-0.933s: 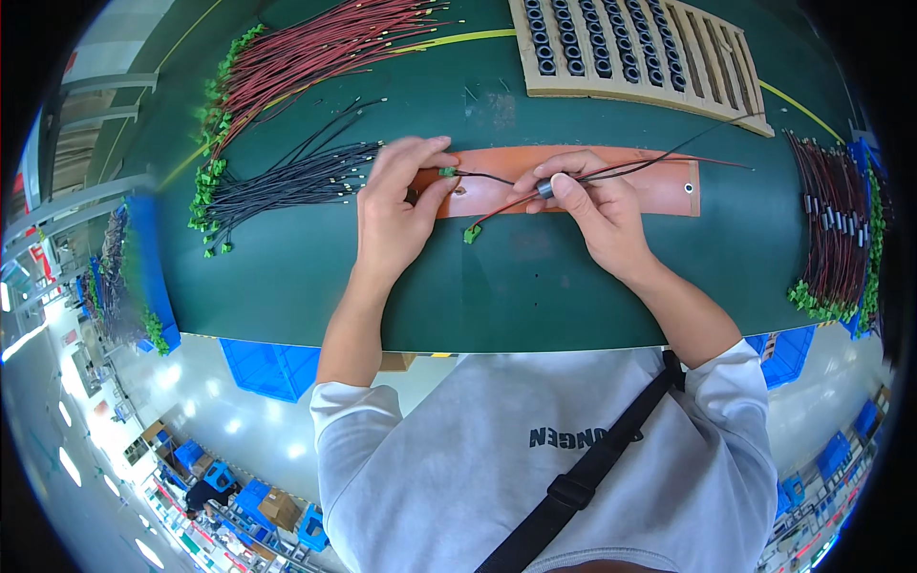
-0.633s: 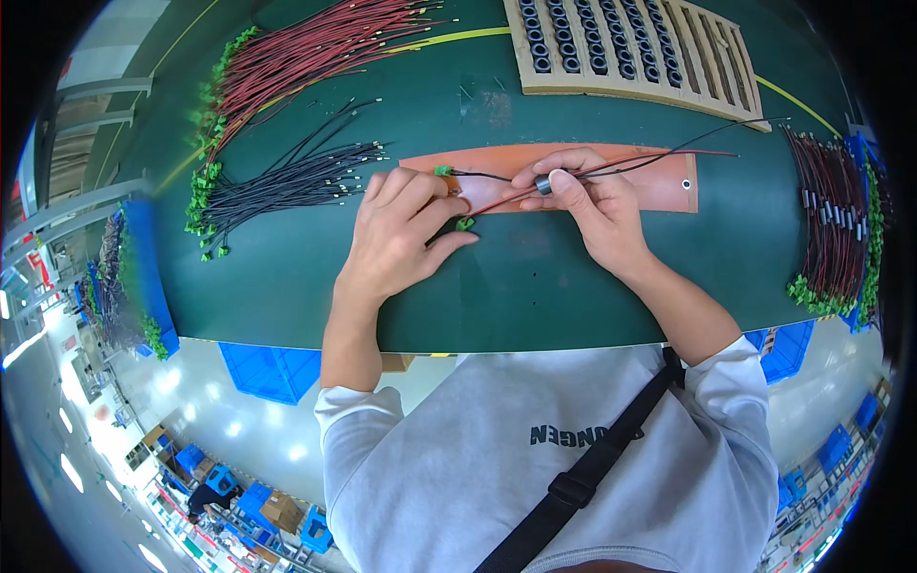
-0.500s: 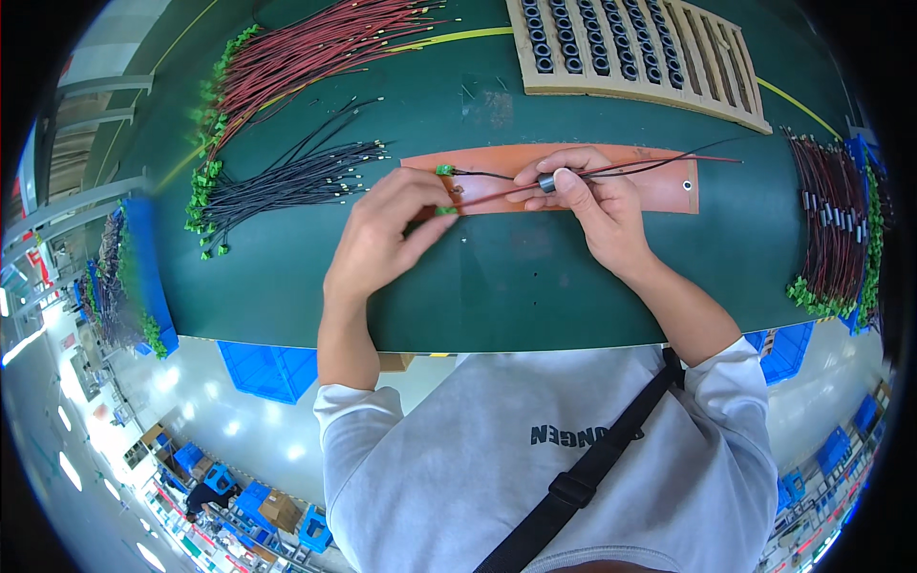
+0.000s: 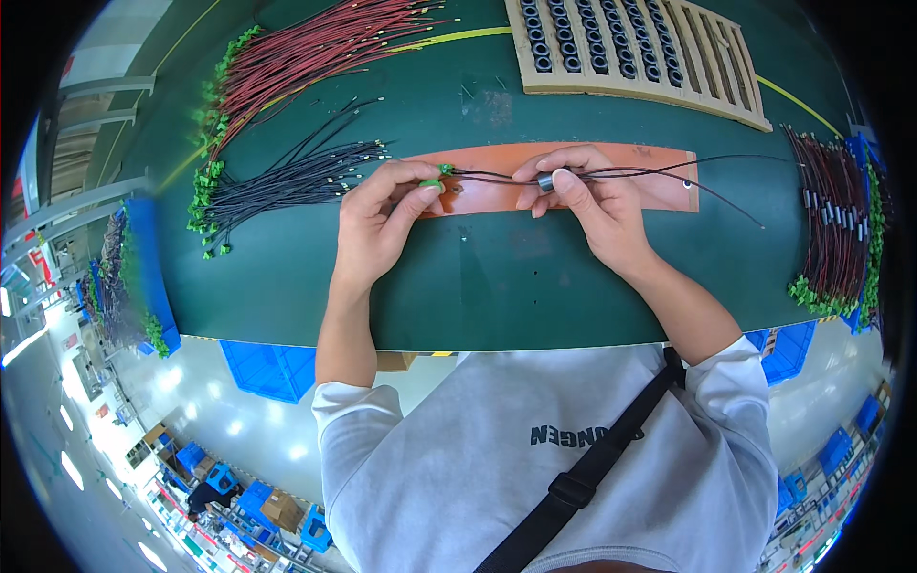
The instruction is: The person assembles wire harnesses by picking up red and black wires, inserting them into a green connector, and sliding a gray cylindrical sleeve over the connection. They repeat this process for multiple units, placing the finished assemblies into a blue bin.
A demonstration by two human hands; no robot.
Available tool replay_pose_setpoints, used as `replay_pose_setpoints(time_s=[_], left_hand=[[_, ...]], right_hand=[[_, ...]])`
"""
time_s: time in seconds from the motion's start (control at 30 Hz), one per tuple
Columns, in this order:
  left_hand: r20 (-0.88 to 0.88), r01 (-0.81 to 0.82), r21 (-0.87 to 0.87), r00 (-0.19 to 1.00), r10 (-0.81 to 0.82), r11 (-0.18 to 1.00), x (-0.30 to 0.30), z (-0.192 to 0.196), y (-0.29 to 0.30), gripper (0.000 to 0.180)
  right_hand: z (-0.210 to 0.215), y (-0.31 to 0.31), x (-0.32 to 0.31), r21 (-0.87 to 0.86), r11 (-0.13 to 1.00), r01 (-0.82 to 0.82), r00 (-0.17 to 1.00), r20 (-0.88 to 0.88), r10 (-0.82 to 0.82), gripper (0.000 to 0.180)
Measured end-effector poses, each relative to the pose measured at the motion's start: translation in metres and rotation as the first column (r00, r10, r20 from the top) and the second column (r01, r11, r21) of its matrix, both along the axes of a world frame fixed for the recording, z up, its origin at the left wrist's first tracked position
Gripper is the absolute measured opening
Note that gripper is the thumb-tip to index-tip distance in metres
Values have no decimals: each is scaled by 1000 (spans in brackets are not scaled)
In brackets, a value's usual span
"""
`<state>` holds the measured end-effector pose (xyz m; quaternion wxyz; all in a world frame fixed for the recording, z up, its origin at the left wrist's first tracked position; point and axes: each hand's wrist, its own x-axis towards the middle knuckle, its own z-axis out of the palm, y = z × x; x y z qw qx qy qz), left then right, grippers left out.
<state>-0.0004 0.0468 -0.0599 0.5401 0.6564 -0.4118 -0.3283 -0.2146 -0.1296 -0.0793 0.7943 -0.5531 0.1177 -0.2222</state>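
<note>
My left hand (image 4: 387,212) pinches the green connectors (image 4: 433,183) at the ends of a dark red and a black wire. Both wires (image 4: 482,176) stretch across to my right hand (image 4: 594,196). There, thumb and fingers close on a dark grey ferrite ring (image 4: 545,181) with the wires running through it. Beyond the ring the loose wire ends (image 4: 712,158) fan out to the right, one curving down. Beneath both hands lies an orange mat (image 4: 659,196) on the green table (image 4: 449,296).
Black wires (image 4: 287,181) with green connectors lie left, red wires (image 4: 315,48) behind them. A wooden rack (image 4: 707,67) holds rows of ferrite rings at the back. Finished-looking wire sets (image 4: 836,220) with rings lie at the right. Blue bins (image 4: 270,368) stand below the table's front edge.
My left hand has turned and brought the green connectors closer together. The wires' free ends reach further right and have spread apart. My right hand keeps its place on the ferrite ring.
</note>
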Motion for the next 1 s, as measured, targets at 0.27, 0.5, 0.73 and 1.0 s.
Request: replay_pose_setpoints(time_s=[0.27,0.5,0.73,1.0], left_hand=[[388,7,128,920,-57,992,-4,10,-3,21],[452,58,-47,892,-31,997,-1,2,-8,18],[508,43,-70,861,-2,997,-3,3,-13,19],[643,125,-24,762,-81,992,1,7,-16,19]], right_hand=[[-2,0,0,10,1000,-9,1000,3,9,21],[-2,1,1,18,1000,12,999,34,-13,19],[-1,1,1,6,1000,16,1000,16,-16,18],[-1,0,4,-79,997,17,999,46,-13,13]])
